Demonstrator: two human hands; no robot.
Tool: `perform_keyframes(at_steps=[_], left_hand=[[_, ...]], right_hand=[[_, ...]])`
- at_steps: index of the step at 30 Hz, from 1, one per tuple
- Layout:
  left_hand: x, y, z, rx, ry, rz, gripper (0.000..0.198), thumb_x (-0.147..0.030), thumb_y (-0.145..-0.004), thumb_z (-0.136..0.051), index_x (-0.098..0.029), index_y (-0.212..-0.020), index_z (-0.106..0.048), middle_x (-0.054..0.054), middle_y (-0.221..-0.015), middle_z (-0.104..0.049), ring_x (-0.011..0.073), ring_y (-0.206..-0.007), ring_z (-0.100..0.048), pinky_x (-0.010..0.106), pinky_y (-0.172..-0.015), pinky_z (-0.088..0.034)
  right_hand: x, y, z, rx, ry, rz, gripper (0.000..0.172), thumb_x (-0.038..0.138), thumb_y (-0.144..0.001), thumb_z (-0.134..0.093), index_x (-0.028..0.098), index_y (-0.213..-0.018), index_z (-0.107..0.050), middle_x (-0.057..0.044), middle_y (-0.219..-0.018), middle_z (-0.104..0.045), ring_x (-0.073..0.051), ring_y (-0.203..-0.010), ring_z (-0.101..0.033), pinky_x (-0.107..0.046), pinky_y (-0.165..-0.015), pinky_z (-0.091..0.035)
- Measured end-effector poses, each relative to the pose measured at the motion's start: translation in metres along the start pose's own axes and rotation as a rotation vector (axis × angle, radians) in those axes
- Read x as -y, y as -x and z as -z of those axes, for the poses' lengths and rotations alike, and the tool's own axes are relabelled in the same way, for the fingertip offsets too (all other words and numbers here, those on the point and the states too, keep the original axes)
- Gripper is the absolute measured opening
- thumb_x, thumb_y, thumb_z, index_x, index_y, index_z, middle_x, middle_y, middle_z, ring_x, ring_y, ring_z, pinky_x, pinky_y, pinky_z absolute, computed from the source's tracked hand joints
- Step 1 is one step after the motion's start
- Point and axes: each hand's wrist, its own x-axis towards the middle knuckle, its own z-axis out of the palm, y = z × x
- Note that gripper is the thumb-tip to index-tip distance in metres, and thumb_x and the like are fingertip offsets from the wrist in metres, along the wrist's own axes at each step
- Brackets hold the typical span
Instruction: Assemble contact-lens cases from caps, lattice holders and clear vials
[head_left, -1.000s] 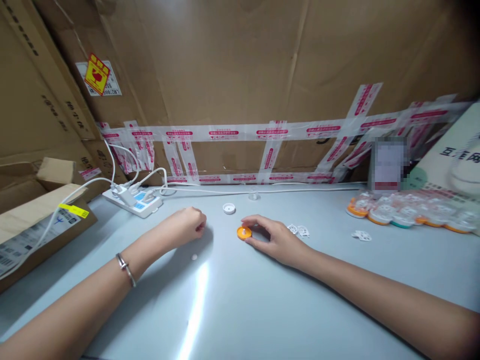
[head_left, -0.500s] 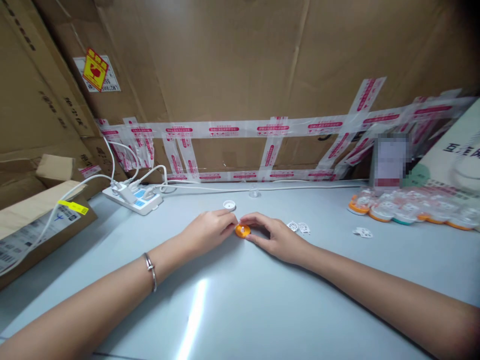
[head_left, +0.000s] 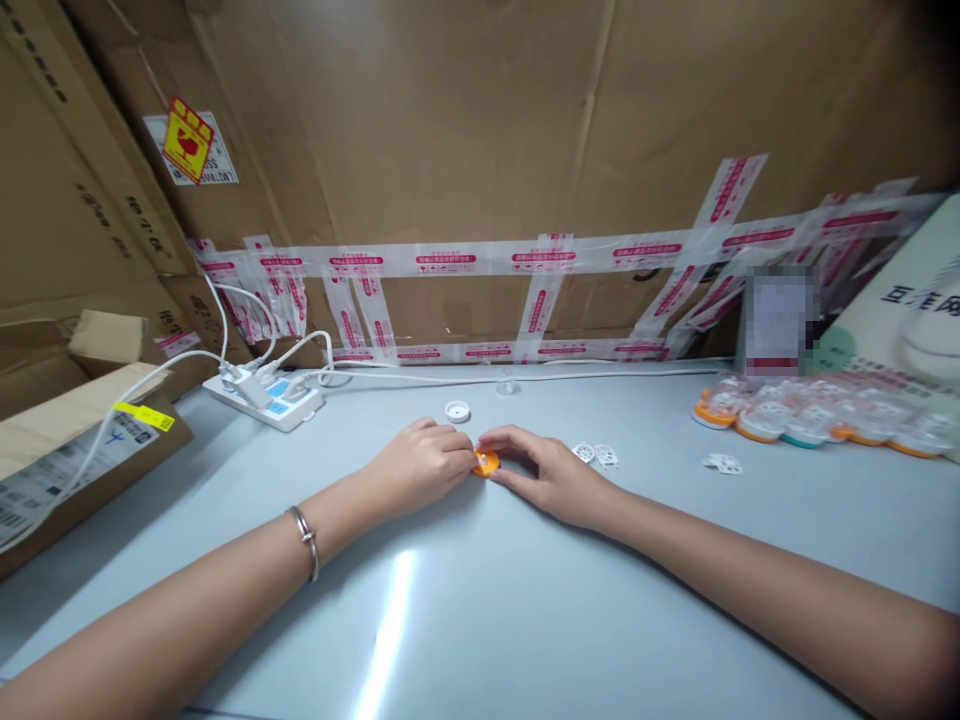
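A small round orange piece [head_left: 487, 463] with a pale bit at its centre rests on the grey table [head_left: 480, 620], between my hands. My right hand [head_left: 559, 475] grips its right side between thumb and fingers. The fingers of my left hand [head_left: 429, 463] are bent together at its left edge and cover part of it; whether they pinch a small part is hidden. Behind my left hand lies a white round cap [head_left: 457, 411]. Thin white cut-out pieces [head_left: 606, 456] lie just right of my right hand, and another white piece [head_left: 724, 463] is farther right.
Clear-topped round items [head_left: 817, 415] with orange, white and teal bases are grouped at the right. A small clear piece [head_left: 507, 382] sits near the back cable. At the left are a white power strip [head_left: 289, 408] and an open carton [head_left: 90, 440]. Large cardboard [head_left: 465, 120] stands behind.
My left hand has turned slightly and its fingers have closed in over the left side of the orange piece, covering more of it. My right hand has hardly moved.
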Motion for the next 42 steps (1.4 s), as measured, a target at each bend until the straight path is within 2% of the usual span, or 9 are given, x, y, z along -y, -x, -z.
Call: perform_keyframes(at_steps=[6,11,12,16,19,27,37,40,42], left_hand=[[0.000,0.001,0.003,-0.012,0.169,0.025,0.024,-0.017,-0.088,-0.042,-0.019,-0.094,-0.065,0.005,-0.099,-0.067,0.0162,-0.090,-0.060,0.029,-0.078,-0.040],[0.013,0.011,0.039,-0.085,0.440,0.204,0.016,-0.024,-0.086,-0.047,-0.017,-0.092,-0.061,0.004,-0.091,-0.066,0.0142,-0.083,-0.059,0.026,-0.076,-0.044],[0.017,0.015,0.049,-0.012,0.480,0.269,0.015,-0.025,-0.085,-0.049,-0.017,-0.090,-0.061,0.003,-0.088,-0.066,0.0134,-0.077,-0.059,0.024,-0.071,-0.044],[0.028,0.028,0.073,0.518,0.531,0.366,0.016,-0.032,-0.071,-0.065,-0.018,-0.080,-0.064,0.000,-0.074,-0.065,0.0127,-0.066,-0.057,0.020,-0.057,-0.040],[0.028,0.032,0.068,0.637,0.473,0.427,0.022,-0.033,-0.062,-0.071,-0.019,-0.078,-0.064,-0.001,-0.072,-0.064,0.0135,-0.063,-0.057,0.019,-0.052,-0.038],[0.024,0.033,0.059,0.600,0.376,0.454,0.011,-0.022,-0.065,-0.061,-0.019,-0.074,-0.065,0.001,-0.073,-0.066,0.0152,-0.063,-0.058,0.021,-0.051,-0.038],[0.003,0.026,0.058,0.459,0.143,0.406,0.017,-0.010,-0.060,-0.049,-0.018,-0.064,-0.064,0.003,-0.062,-0.064,0.0162,-0.054,-0.054,0.024,-0.048,-0.035],[0.000,0.020,0.046,0.346,0.159,0.387,0.015,-0.010,-0.064,-0.051,-0.017,-0.066,-0.064,0.004,-0.065,-0.065,0.0171,-0.058,-0.057,0.025,-0.052,-0.038],[-0.004,0.016,0.035,0.184,0.256,0.363,0.015,-0.011,-0.070,-0.052,-0.016,-0.075,-0.065,0.004,-0.073,-0.067,0.0167,-0.065,-0.059,0.025,-0.059,-0.042]], right_hand=[[0.002,0.001,0.001,0.000,0.010,0.001,0.024,0.024,-0.080,-0.054,0.021,-0.104,-0.052,-0.006,-0.108,-0.065,-0.017,-0.101,-0.061,-0.036,-0.093,-0.048],[0.002,0.003,0.000,0.003,0.005,-0.011,0.026,0.024,-0.080,-0.054,0.020,-0.106,-0.053,-0.006,-0.109,-0.065,-0.017,-0.102,-0.061,-0.036,-0.094,-0.047],[0.002,0.003,0.000,0.001,0.014,-0.012,0.027,0.023,-0.080,-0.054,0.020,-0.106,-0.053,-0.006,-0.109,-0.065,-0.017,-0.101,-0.061,-0.035,-0.094,-0.047],[0.002,0.002,-0.001,-0.014,0.046,0.004,0.034,0.017,-0.075,-0.055,0.020,-0.108,-0.054,-0.005,-0.112,-0.064,-0.017,-0.102,-0.061,-0.035,-0.096,-0.046],[0.002,0.002,-0.002,-0.029,0.050,0.008,0.036,0.018,-0.073,-0.057,0.020,-0.108,-0.055,-0.006,-0.111,-0.065,-0.018,-0.102,-0.061,-0.036,-0.096,-0.046],[0.001,0.004,-0.002,-0.072,0.073,-0.021,0.037,0.020,-0.072,-0.057,0.021,-0.109,-0.056,-0.005,-0.109,-0.065,-0.019,-0.102,-0.062,-0.036,-0.094,-0.047],[0.011,0.007,0.004,-0.171,0.167,-0.008,0.031,0.032,-0.078,-0.056,0.022,-0.108,-0.057,-0.006,-0.114,-0.063,-0.022,-0.108,-0.058,-0.038,-0.094,-0.045],[0.013,0.010,0.005,-0.235,0.176,0.052,0.026,0.031,-0.079,-0.057,0.023,-0.104,-0.059,-0.006,-0.113,-0.064,-0.021,-0.106,-0.058,-0.037,-0.094,-0.045],[0.015,0.012,0.006,-0.263,0.192,0.065,0.021,0.029,-0.080,-0.056,0.023,-0.099,-0.062,-0.005,-0.103,-0.067,-0.020,-0.097,-0.062,-0.035,-0.088,-0.049]])
